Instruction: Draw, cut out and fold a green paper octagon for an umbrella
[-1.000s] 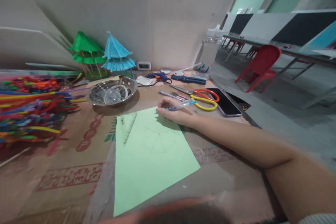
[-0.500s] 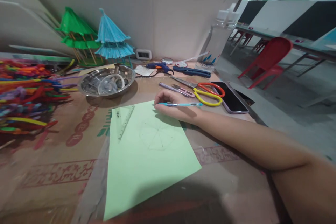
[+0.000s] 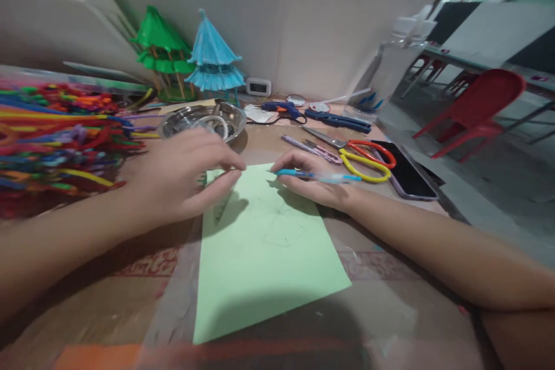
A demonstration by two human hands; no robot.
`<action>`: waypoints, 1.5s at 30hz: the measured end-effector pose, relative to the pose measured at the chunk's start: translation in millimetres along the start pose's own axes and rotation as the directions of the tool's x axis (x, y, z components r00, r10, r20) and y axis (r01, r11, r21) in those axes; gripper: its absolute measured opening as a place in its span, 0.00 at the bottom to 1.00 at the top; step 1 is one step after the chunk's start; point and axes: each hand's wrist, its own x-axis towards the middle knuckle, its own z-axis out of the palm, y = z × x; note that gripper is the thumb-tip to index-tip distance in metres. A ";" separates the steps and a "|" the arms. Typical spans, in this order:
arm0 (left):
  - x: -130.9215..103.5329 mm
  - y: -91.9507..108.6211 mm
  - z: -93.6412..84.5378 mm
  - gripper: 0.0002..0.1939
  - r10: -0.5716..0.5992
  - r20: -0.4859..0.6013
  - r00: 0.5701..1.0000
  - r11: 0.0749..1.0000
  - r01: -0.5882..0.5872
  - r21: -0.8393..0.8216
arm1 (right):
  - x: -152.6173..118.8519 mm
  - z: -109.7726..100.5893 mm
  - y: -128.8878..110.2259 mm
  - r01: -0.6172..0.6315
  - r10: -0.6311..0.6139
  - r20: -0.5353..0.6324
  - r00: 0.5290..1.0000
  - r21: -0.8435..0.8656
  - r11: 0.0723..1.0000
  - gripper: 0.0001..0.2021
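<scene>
A sheet of light green paper (image 3: 269, 277) lies on the cardboard-covered table, with a faint many-sided figure (image 3: 280, 222) and lines meeting at its middle. My right hand (image 3: 307, 176) rests at the paper's upper right edge, closed on a blue mechanical pencil (image 3: 316, 176) held nearly level, its tip pointing left. My left hand (image 3: 191, 170) is over the paper's upper left corner, thumb and forefinger slightly apart with nothing seen between them. Beneath it, a clear set square (image 3: 222, 205) is mostly hidden; whether the hand touches it I cannot tell.
Scissors (image 3: 364, 159), a phone (image 3: 411, 176), a purple pen (image 3: 299, 143) and a pink cutter (image 3: 325, 153) lie right. Behind are a metal bowl (image 3: 236, 121), glue gun (image 3: 281, 108), blue stapler (image 3: 338, 120) and paper-roofed models (image 3: 214, 52). Pipe cleaners (image 3: 56, 144) heap at left.
My left hand has come into view from the left and now covers much of the set square and part of the bowl. The view has shifted left; my right hand keeps its grip.
</scene>
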 end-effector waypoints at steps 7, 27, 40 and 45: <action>-0.1 -13.2 44.1 0.13 0.022 0.026 0.999 0.998 -0.021 -0.060 | 1.4 3.0 -5.6 -0.106 0.105 -0.024 0.994 -0.030 0.994 0.13; 2.2 -14.0 47.1 0.12 -0.056 0.162 0.985 0.988 0.078 -0.134 | 9.1 13.0 -8.1 -0.005 -0.014 -0.087 0.996 -0.212 0.977 0.15; 2.7 -13.1 46.3 0.13 -0.075 0.186 0.980 0.987 0.100 -0.127 | 8.4 13.2 -7.9 0.012 -0.032 -0.084 0.996 -0.223 0.975 0.14; 2.8 -13.2 46.0 0.13 -0.075 0.195 0.978 0.986 0.102 -0.130 | 9.1 13.7 -8.5 0.008 -0.027 -0.091 0.995 -0.212 0.977 0.14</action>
